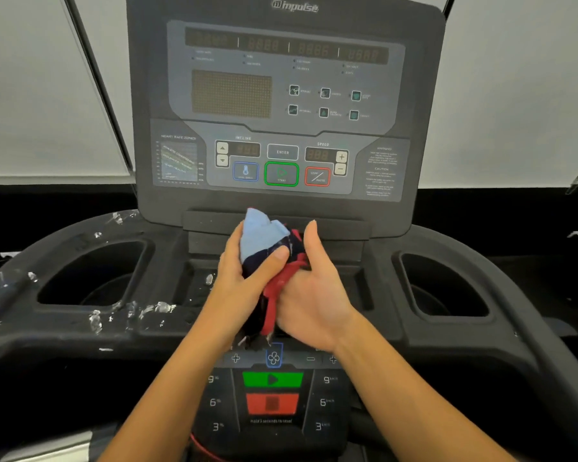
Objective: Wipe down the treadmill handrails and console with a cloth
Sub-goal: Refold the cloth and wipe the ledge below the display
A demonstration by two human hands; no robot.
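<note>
A bunched cloth, light blue on top with dark navy and red parts below, is held between both hands above the middle of the treadmill. My left hand wraps it from the left with the thumb across the front. My right hand grips its red part from the right. Behind the hands rises the grey console with dark displays and a green start button. The black handrail curves away to the left, flecked with white paint; the right handrail mirrors it.
Two deep cup holders sit either side of the centre tray. A lower control panel with green and red buttons lies under my forearms. White wall panels stand behind the console.
</note>
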